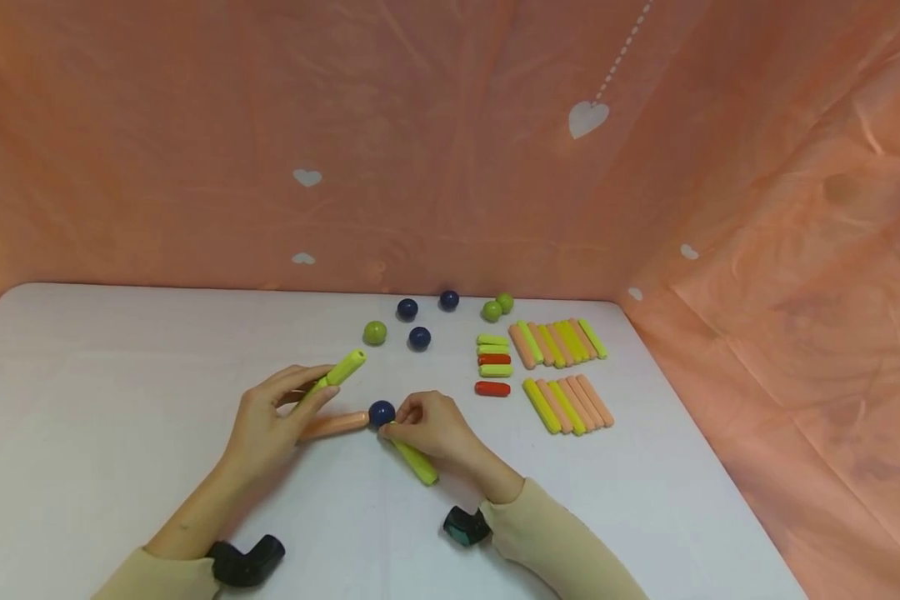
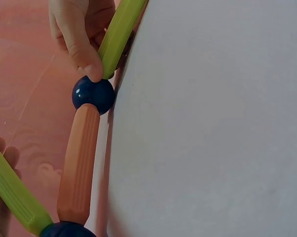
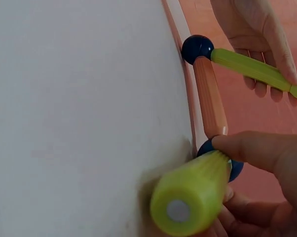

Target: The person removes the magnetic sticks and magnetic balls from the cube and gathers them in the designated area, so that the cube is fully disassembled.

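Note:
My left hand [image 1: 266,421] holds two lime-green toy sticks [image 1: 347,367] set end to end; the nearer one [image 3: 252,66] meets a dark blue ball [image 3: 198,48]. In the head view that ball is hidden behind the hand. A peach stick [image 2: 79,163] runs from it to a second blue ball [image 1: 382,413]. At this second ball my right hand [image 1: 435,425] pinches another lime-green stick [image 1: 417,463] between thumb and fingers, the thumb tip right at the ball. This stick's free end, with a grey disc in it, points toward the right wrist camera.
Loose blue balls [image 1: 419,337] and green balls [image 1: 375,333] lie at the back of the white table [image 1: 120,375]. To the right are short green and red sticks [image 1: 492,388] and two rows of long peach and yellow-green sticks [image 1: 570,404]. An orange curtain [image 1: 420,167] hangs behind.

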`<action>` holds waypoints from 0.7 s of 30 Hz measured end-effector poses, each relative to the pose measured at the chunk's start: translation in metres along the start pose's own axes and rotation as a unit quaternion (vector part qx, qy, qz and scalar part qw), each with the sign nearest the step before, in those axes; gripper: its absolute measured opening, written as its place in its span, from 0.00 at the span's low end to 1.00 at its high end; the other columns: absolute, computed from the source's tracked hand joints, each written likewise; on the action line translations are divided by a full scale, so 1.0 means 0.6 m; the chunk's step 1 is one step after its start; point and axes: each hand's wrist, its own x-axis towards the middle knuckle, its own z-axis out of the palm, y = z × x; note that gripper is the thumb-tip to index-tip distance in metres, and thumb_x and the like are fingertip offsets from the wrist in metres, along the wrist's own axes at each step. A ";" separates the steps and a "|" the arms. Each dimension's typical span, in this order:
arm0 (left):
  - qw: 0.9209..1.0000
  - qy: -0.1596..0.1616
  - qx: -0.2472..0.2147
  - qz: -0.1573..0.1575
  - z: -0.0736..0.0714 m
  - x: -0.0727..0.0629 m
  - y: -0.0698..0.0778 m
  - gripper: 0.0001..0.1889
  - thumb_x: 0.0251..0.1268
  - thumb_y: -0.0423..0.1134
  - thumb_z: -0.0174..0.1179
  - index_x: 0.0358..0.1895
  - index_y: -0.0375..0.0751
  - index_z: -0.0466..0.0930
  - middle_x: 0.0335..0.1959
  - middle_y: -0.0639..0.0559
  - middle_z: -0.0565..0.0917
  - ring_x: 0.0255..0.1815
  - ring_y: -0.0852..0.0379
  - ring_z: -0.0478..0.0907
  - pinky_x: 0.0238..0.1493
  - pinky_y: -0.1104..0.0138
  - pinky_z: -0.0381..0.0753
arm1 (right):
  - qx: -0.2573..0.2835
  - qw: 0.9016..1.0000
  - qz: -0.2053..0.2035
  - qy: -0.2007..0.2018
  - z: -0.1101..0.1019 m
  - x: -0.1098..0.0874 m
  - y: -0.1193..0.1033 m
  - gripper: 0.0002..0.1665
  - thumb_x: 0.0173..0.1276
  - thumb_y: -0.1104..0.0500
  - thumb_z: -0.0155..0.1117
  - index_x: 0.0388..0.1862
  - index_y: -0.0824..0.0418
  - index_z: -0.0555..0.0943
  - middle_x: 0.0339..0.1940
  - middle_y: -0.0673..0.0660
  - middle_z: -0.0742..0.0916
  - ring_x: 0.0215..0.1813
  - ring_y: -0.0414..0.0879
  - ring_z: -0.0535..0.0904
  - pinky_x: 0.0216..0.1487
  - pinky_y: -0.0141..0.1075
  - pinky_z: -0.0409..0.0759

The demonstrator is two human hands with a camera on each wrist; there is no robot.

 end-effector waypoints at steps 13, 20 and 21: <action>1.000 -0.009 -0.012 -0.015 -0.003 -0.002 0.000 0.14 0.61 0.34 0.65 0.51 0.42 0.84 0.41 0.50 0.85 0.41 0.75 0.74 0.43 0.84 0.72 | 0.093 0.995 -0.012 -0.031 -0.033 -0.008 0.042 0.10 0.68 0.56 0.62 0.42 0.59 0.85 0.33 0.52 0.84 0.32 0.42 0.74 0.32 0.29 0.74; 1.000 -0.014 -0.003 -0.019 -0.008 -0.003 -0.003 0.15 0.61 0.34 0.64 0.52 0.43 0.83 0.41 0.51 0.85 0.41 0.75 0.74 0.42 0.84 0.74 | 0.120 0.993 -0.018 -0.006 -0.088 -0.027 0.060 0.12 0.66 0.58 0.65 0.45 0.63 0.83 0.32 0.52 0.84 0.31 0.43 0.75 0.33 0.31 0.76; 1.000 -0.014 -0.002 -0.019 -0.008 -0.003 -0.002 0.15 0.61 0.34 0.64 0.52 0.43 0.83 0.41 0.51 0.85 0.41 0.76 0.74 0.42 0.84 0.74 | 0.121 0.992 -0.018 0.003 -0.095 -0.028 0.065 0.12 0.66 0.58 0.65 0.44 0.64 0.82 0.32 0.52 0.84 0.31 0.43 0.76 0.33 0.31 0.77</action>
